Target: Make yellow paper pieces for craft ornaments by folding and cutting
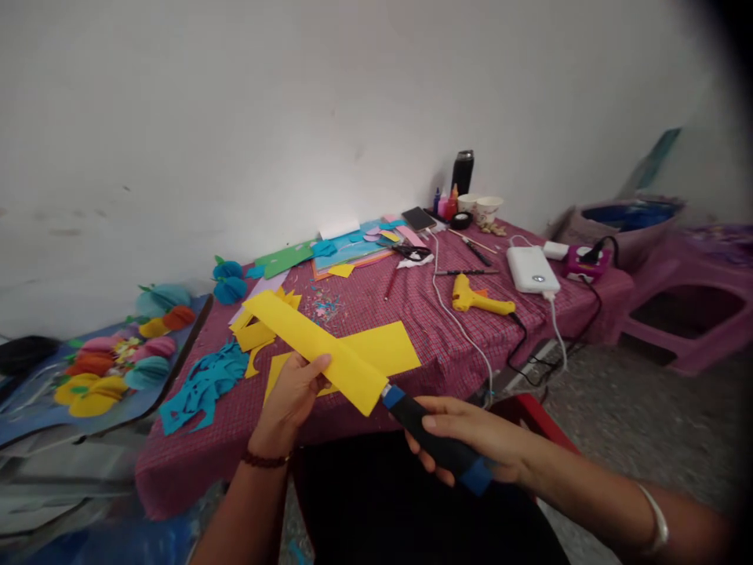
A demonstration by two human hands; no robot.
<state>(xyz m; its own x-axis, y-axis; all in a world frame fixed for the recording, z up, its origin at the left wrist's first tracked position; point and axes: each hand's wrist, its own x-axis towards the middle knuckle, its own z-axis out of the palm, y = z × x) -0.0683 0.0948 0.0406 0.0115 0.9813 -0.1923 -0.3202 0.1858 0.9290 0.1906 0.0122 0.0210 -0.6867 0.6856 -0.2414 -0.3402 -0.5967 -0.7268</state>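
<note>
My left hand (297,384) pinches a folded strip of yellow paper (318,345) between thumb and fingers, holding it slanted above the table's front edge. In my right hand (464,431) is a black-and-blue-handled tool (427,428), knife-like in shape. A short bit of metal shows at its collar; the rest of it is hidden in the paper's fold. Beneath the strip lies a larger yellow sheet (382,349). Yellow offcuts (256,336) and a heap of blue paper scraps (209,384) rest to the left.
On the checked tablecloth (365,294) are a yellow glue gun (479,300), scissors (412,251), a white power bank (532,269) and a phone (419,219). Cables trail over the right edge. Paper pumpkins (126,361) sit at left; a pink stool (688,290) stands at right.
</note>
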